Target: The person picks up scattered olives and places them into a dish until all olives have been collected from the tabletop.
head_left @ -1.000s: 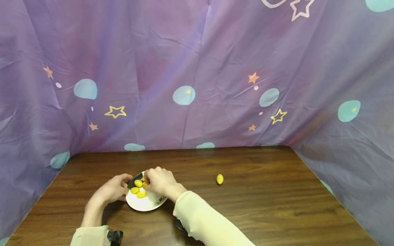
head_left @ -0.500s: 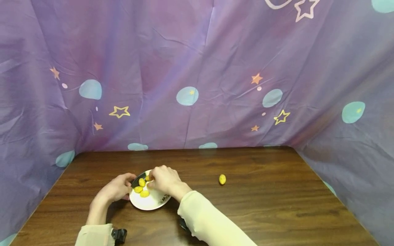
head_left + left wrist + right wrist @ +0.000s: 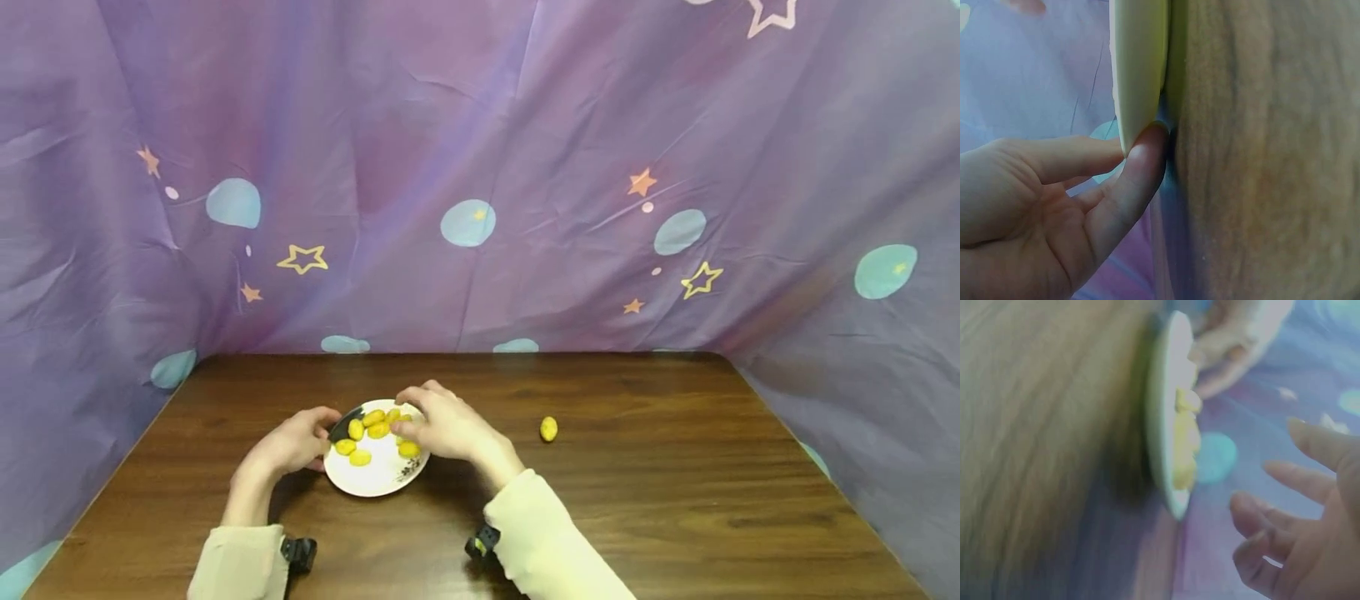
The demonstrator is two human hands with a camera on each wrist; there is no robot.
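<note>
A white plate (image 3: 362,480) with a dark patch and a floral print near its rim holds several small yellow oval pieces (image 3: 360,457), like little lemons. My left hand (image 3: 291,443) pinches the plate's left edge; in the left wrist view, one digit lies beneath the plate (image 3: 1139,69) and another meets its rim. Over the plate's right side is my right hand (image 3: 448,423), partly covering some pieces. The right wrist view shows that hand (image 3: 1313,534) with spread, loosely bent fingers and nothing between them, apart from the plate.
One more yellow piece (image 3: 549,429) lies alone on the brown wooden table (image 3: 675,500), right of the plate. A purple cloth (image 3: 390,167) with stars and blue spots hangs behind the table and along its sides.
My right hand has lifted off the pieces and shifted right, with its fingers opened, uncovering more yellow pieces. My left hand keeps its hold on the plate. The head view has shifted slightly.
</note>
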